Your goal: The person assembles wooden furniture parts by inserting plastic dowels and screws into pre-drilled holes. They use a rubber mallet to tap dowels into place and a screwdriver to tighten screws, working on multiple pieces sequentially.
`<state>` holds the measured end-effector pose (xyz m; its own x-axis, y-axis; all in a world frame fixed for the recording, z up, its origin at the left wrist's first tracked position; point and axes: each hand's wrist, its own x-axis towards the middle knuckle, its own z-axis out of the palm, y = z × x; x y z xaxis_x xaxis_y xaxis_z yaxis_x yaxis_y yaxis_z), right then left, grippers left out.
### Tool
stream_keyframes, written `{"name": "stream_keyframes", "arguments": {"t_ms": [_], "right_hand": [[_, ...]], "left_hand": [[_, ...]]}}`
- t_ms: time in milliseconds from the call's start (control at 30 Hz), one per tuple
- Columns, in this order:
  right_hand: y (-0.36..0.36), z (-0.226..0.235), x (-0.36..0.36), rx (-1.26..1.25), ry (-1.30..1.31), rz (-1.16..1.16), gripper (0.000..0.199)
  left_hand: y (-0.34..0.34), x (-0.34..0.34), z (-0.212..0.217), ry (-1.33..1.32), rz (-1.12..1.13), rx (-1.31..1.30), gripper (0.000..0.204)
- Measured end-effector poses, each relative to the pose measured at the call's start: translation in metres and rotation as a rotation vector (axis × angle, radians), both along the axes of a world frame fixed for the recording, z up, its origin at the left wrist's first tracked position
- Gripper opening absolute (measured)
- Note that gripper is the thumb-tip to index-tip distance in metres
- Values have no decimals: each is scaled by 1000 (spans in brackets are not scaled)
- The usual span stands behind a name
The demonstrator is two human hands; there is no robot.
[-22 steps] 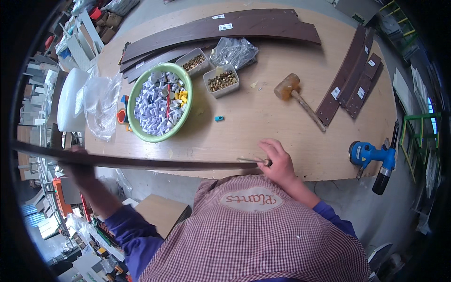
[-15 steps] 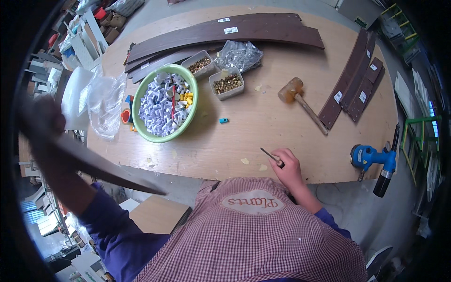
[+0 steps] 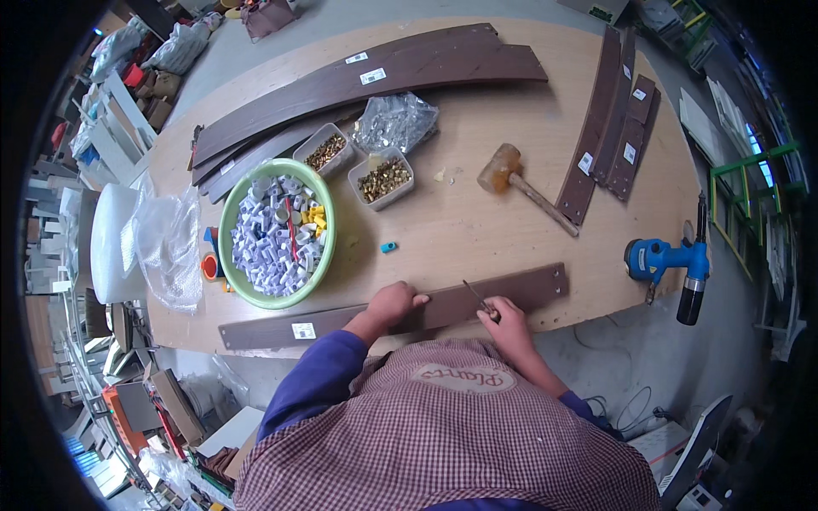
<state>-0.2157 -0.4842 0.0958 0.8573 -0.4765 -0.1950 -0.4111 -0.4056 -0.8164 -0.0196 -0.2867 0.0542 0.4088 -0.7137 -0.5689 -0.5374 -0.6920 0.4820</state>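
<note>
A long dark brown board (image 3: 530, 288) lies along the near edge of the table, with a white label near its left end and small holes near its right end. My left hand (image 3: 394, 305) is closed on the middle of this board, its thumb pointing right; some fingers are hidden. In my closed right hand (image 3: 504, 325) is a slim screwdriver (image 3: 474, 294), its shaft slanting up and left over the board; the fingers cover most of the handle. Just beyond the board sits a small teal plastic piece (image 3: 388, 247).
Left, a green basin (image 3: 331, 247) holds white and yellow plastic pieces. Brass fittings fill two clear tubs (image 3: 382, 204). A mallet (image 3: 503, 170) and a blue power tool (image 3: 669, 259) lie to the right. More brown boards (image 3: 281, 106) line the far side; others (image 3: 590, 128) lie far right.
My left hand has brought the brown board from the left and laid it along the near table edge. The screwdriver stays in my right hand, now over the board. The view has shifted slightly.
</note>
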Motion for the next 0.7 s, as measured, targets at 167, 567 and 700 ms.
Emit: {"name": "stream_keyframes", "arguments": {"t_ms": [167,567,700], "right_hand": [[-1,-27,62,-242,13,131,32],[44,-70,223,-551,217,289,30],[46,-90,244,-607,451,95,25]], "left_hand": [[11,-10,-25,-179,183,-251,32],[-12,9,58,-40,575,-723,27],[-44,10,60,-8,519,-735,31]]}}
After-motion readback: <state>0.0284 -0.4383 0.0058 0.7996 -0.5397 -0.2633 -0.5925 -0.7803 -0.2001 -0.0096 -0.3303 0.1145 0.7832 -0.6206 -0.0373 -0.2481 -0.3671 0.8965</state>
